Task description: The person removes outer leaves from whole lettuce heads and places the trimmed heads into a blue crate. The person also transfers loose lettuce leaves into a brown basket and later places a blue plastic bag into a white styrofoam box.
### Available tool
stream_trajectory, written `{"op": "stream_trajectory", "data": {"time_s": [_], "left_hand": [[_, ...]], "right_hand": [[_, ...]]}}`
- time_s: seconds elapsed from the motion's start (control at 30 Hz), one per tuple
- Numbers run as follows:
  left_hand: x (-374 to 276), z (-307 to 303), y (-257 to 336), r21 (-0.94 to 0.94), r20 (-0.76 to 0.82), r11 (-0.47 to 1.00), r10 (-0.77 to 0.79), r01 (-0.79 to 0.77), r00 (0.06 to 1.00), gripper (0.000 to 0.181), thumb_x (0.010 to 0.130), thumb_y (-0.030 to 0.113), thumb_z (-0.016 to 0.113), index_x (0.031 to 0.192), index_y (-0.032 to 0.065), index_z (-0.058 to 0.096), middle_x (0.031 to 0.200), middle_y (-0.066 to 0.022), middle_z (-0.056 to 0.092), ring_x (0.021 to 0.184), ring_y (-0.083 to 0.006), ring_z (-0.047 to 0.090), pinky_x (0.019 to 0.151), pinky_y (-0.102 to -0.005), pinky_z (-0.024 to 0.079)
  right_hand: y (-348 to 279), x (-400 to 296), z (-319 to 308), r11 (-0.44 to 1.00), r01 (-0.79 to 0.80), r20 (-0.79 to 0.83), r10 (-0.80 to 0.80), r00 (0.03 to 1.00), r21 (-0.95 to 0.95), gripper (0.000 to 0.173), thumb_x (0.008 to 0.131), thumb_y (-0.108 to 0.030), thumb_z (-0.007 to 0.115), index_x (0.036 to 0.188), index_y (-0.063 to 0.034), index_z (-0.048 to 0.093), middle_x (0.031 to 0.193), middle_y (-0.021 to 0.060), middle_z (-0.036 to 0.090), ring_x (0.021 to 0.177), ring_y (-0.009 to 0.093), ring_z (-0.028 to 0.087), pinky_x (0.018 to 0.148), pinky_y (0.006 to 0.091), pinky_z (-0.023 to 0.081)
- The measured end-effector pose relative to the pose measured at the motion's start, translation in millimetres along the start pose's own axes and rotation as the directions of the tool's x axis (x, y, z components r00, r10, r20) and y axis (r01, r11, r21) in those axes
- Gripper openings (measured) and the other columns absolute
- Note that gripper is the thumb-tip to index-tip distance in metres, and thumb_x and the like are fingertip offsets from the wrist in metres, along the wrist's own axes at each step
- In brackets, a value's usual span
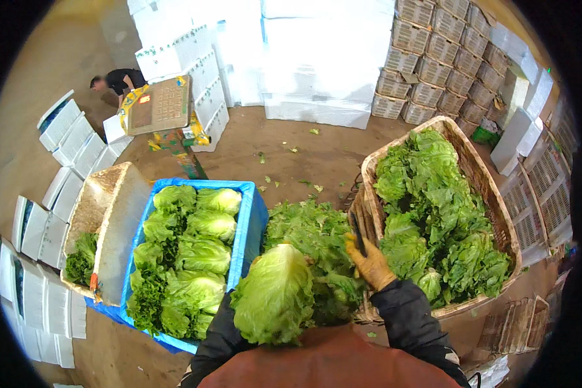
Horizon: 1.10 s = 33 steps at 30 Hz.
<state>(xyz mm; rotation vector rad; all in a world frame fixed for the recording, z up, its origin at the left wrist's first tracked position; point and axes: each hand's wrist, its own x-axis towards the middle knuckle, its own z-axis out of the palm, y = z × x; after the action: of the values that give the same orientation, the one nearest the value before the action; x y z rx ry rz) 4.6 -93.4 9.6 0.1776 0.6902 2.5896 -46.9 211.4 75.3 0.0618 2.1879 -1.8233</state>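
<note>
My right hand (372,264), in a yellow glove, is closed around a dark-handled knife (358,235), just left of a large basket. A head of lettuce (274,293) is upright in front of my left forearm; the lettuce hides most of my left hand, and only a bit of yellow glove shows at its top edge. Beneath and beyond lies a heap of loose lettuce leaves (310,228). On the left, a blue-lined box (246,218) holds rows of lettuce heads (206,254). To the right, the plastic basket (485,167) is filled with leafy lettuce heads (431,194).
A scale display (160,104) stands on a post beyond the blue-lined box. A pale bin (121,233) with some greens is at the left. White foam boxes (315,109) and stacked crates (412,36) line the back. A person (123,80) bends down at the upper left.
</note>
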Motion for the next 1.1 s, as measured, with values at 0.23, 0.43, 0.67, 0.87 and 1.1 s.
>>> {"op": "stream_trajectory", "data": {"time_s": [0.23, 0.43, 0.67, 0.87, 1.1], "left_hand": [[-46.6, 31.5, 0.5, 0.226, -0.120, 0.949, -0.196, 0.219, 0.973, 0.043, 0.105, 0.032, 0.048, 0.137, 0.0033, 0.048, 0.122, -0.0130, 0.062, 0.103, -0.0241, 0.064, 0.090, -0.0371, 0.053], [-114.3, 18.8, -22.2, 0.033, -0.011, 0.969, -0.245, 0.245, 0.969, 0.050, 0.103, 0.038, 0.048, 0.139, 0.0037, 0.047, 0.125, -0.0143, 0.061, 0.106, -0.0257, 0.063, 0.092, -0.0387, 0.053], [-144.8, 16.7, -21.4, 0.033, -0.015, 0.974, -0.224, 0.225, 0.974, 0.058, 0.102, 0.046, 0.048, 0.142, 0.0041, 0.045, 0.128, -0.0159, 0.060, 0.110, -0.0275, 0.063, 0.093, -0.0407, 0.053], [-163.6, 25.2, -36.1, 0.022, -0.062, 0.981, -0.193, 0.194, 0.979, 0.065, 0.101, 0.053, 0.047, 0.144, 0.0045, 0.044, 0.131, -0.0173, 0.059, 0.112, -0.0290, 0.063, 0.095, -0.0424, 0.053], [-224.8, 48.1, -39.2, -0.283, -0.343, 0.952, -0.217, 0.120, 0.914, 0.073, 0.099, 0.060, 0.047, 0.147, 0.0049, 0.043, 0.134, -0.0188, 0.058, 0.116, -0.0308, 0.062, 0.097, -0.0443, 0.052]], "right_hand": [[-33.1, -47.3, 60.9, 0.969, 0.202, 0.365, -0.139, 0.921, -0.141, 0.045, 0.097, -0.021, 0.068, 0.139, -0.0108, 0.057, 0.115, 0.0052, 0.069, 0.079, 0.009, 0.061, 0.067, 0.0277, 0.051], [-12.9, -80.4, 106.7, 0.978, 0.198, 0.529, -0.205, 0.823, 0.071, 0.045, 0.092, -0.017, 0.071, 0.133, -0.0062, 0.058, 0.120, 0.0142, 0.065, 0.103, 0.027, 0.063, 0.091, 0.0352, 0.050], [33.2, -86.3, 119.3, 0.704, -0.328, 0.175, 0.282, 0.943, 0.630, 0.061, 0.100, -0.064, 0.039, 0.124, -0.0115, 0.058, 0.100, 0.0081, 0.065, 0.060, 0.017, 0.053, 0.048, 0.0357, 0.044], [31.6, -86.8, 124.2, 0.919, -0.350, 0.682, 0.136, 0.718, 0.184, 0.075, 0.099, -0.065, 0.042, 0.144, -0.0065, 0.050, 0.129, 0.0144, 0.062, 0.075, 0.012, 0.061, 0.067, 0.0308, 0.053], [61.3, -139.3, 119.1, 0.974, -0.227, 0.684, 0.157, 0.713, 0.013, 0.059, 0.102, -0.052, 0.051, 0.133, -0.0030, 0.056, 0.102, 0.0061, 0.065, 0.081, 0.017, 0.063, 0.073, 0.0332, 0.053]]}}
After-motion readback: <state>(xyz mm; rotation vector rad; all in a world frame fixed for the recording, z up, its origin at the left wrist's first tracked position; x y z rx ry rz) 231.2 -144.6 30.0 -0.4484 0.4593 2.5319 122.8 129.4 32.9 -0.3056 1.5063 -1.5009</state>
